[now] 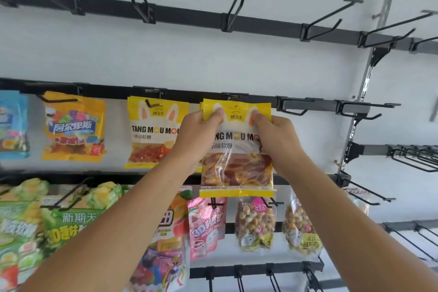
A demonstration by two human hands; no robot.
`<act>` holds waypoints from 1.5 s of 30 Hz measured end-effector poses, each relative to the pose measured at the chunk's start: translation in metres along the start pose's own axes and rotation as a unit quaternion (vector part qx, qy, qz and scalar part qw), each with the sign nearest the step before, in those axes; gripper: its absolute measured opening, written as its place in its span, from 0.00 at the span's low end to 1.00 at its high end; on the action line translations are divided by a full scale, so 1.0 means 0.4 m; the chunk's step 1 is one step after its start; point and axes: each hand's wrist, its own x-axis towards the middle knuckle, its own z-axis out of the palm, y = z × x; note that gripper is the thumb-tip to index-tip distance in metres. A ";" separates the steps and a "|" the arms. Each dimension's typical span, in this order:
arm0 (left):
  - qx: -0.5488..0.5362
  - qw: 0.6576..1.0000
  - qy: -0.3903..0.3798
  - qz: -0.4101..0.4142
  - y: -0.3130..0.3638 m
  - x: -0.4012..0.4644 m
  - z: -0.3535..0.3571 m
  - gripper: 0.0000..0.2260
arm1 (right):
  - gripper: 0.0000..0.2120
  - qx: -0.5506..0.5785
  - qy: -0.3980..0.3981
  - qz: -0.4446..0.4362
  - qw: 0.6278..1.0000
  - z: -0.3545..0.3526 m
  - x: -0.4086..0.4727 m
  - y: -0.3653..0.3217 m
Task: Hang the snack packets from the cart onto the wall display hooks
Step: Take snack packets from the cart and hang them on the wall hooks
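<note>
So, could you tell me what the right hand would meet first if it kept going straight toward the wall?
Probably the black rail behind the packet that the right hand grips; depth is unclear.

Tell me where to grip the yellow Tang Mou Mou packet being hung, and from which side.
Grip the yellow packet by its flat top band, one hand at each upper corner, coming from the front. That is how the left hand and right hand pinch it now: the band looks stiff, its middle stays free for the hook, and the clear lower part looks bulgy and soft.
</note>
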 end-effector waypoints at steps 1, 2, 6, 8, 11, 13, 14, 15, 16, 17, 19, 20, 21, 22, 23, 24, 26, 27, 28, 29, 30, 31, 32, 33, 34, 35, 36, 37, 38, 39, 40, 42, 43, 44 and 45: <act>-0.001 1.000 0.000 -0.002 -0.002 0.003 0.001 0.17 | 0.15 0.000 -0.001 0.002 1.000 0.000 0.004 0.003; -0.001 1.000 -0.002 -0.005 -0.005 0.006 0.000 0.17 | 0.15 0.000 -0.002 0.005 1.000 0.001 0.008 0.007; 0.003 1.000 -0.002 -0.025 -0.006 0.018 0.000 0.12 | 0.14 0.005 -0.011 0.009 1.000 0.003 0.029 0.012; 0.007 0.999 0.005 -0.047 -0.011 0.026 0.000 0.11 | 0.14 -0.001 -0.016 0.014 1.000 0.005 0.041 0.016; 0.028 0.998 -0.004 -0.049 -0.031 0.036 0.001 0.16 | 0.16 -0.023 -0.017 0.007 1.000 0.009 0.055 0.039; 0.050 0.998 0.006 -0.029 -0.050 0.040 0.000 0.21 | 0.19 -0.056 -0.010 -0.015 0.998 0.012 0.060 0.058; 0.063 0.998 0.022 -0.018 -0.061 0.045 0.001 0.21 | 0.20 -0.075 -0.004 -0.029 0.997 0.014 0.064 0.067; 0.078 0.996 0.037 -0.007 -0.074 0.051 0.002 0.23 | 0.21 -0.092 0.003 -0.044 0.995 0.016 0.070 0.077; 0.096 0.994 0.049 0.002 -0.086 0.056 0.004 0.24 | 0.22 -0.109 0.010 -0.059 0.992 0.019 0.075 0.084; 0.115 0.992 0.058 0.011 -0.094 0.059 0.007 0.24 | 0.22 -0.126 0.021 -0.073 0.989 0.021 0.080 0.090; 0.153 0.984 0.078 0.037 -0.109 0.060 0.014 0.21 | 0.20 -0.157 0.049 -0.096 0.982 0.023 0.088 0.096; 0.170 0.980 0.088 0.052 -0.117 0.060 0.018 0.20 | 0.19 -0.163 0.060 -0.106 0.979 0.025 0.091 0.100; 0.186 0.976 0.096 0.068 -0.126 0.061 0.022 0.19 | 0.17 -0.166 0.065 -0.114 0.977 0.027 0.093 0.103; 0.207 0.970 0.100 0.084 -0.140 0.064 0.028 0.18 | 0.15 -0.170 0.068 -0.121 0.976 0.031 0.094 0.106; 0.230 0.964 0.098 0.093 -0.151 0.065 0.033 0.17 | 0.14 -0.177 0.072 -0.128 0.973 0.036 0.097 0.113; 0.244 0.960 0.095 0.097 -0.163 0.068 0.039 0.17 | 0.13 -0.185 0.079 -0.136 0.970 0.041 0.100 0.121; 0.243 0.964 0.080 0.077 -0.183 0.063 0.048 0.22 | 0.13 -0.190 0.088 -0.143 0.967 0.048 0.105 0.140; 0.241 0.966 0.073 0.065 -0.190 0.058 0.051 0.25 | 0.13 -0.184 0.087 -0.138 0.969 0.051 0.105 0.147; 0.243 0.966 0.069 0.059 -0.198 0.056 0.053 0.26 | 0.12 -0.175 0.083 -0.131 0.972 0.055 0.105 0.155; 0.248 0.965 0.069 0.055 -0.203 0.054 0.054 0.26 | 0.10 -0.167 0.079 -0.128 0.974 0.058 0.106 0.163; 0.251 0.964 0.073 0.055 -0.210 0.054 0.054 0.25 | 0.09 -0.162 0.079 -0.124 0.976 0.062 0.107 0.171; 0.252 0.963 0.080 0.056 -0.212 0.055 0.055 0.23 | 0.09 -0.158 0.080 -0.119 0.977 0.065 0.107 0.175; 0.253 0.962 0.088 0.055 -0.214 0.057 0.055 0.22 | 0.10 -0.154 0.084 -0.113 0.978 0.067 0.107 0.176; 0.253 0.961 0.094 0.052 -0.213 0.059 0.057 0.22 | 0.11 -0.151 0.087 -0.108 0.979 0.069 0.108 0.177; 0.256 0.961 0.097 0.048 -0.213 0.062 0.059 0.22 | 0.11 -0.150 0.089 -0.104 0.979 0.071 0.107 0.175; 0.261 0.959 0.099 0.044 -0.212 0.064 0.060 0.22 | 0.12 -0.149 0.092 -0.101 0.979 0.072 0.106 0.175; 0.267 0.957 0.101 0.042 -0.213 0.067 0.059 0.22 | 0.12 -0.150 0.095 -0.097 0.979 0.075 0.104 0.174; 0.271 0.956 0.102 0.040 -0.213 0.068 0.058 0.22 | 0.12 -0.152 0.098 -0.093 0.979 0.077 0.103 0.174; 0.272 0.956 0.103 0.038 -0.213 0.071 0.056 0.22 | 0.12 -0.155 0.100 -0.089 0.979 0.079 0.101 0.173; 0.271 0.956 0.101 0.038 -0.210 0.072 0.053 0.22 | 0.12 -0.160 0.102 -0.085 0.978 0.081 0.099 0.172; 0.270 0.957 0.097 0.036 -0.208 0.073 0.051 0.23 | 0.12 -0.165 0.103 -0.080 0.978 0.082 0.096 0.170; 0.268 0.959 0.086 0.040 -0.204 0.071 0.043 0.24 | 0.12 -0.178 0.101 -0.072 0.976 0.082 0.090 0.165; 0.269 0.959 0.079 0.044 -0.206 0.068 0.039 0.25 | 0.12 -0.185 0.098 -0.069 0.975 0.082 0.087 0.161; 0.268 0.959 0.070 0.050 -0.209 0.065 0.034 0.26 | 0.12 -0.194 0.095 -0.064 0.974 0.082 0.084 0.157; 0.269 0.960 0.060 0.055 -0.212 0.061 0.028 0.27 | 0.12 -0.203 0.092 -0.059 0.973 0.081 0.079 0.153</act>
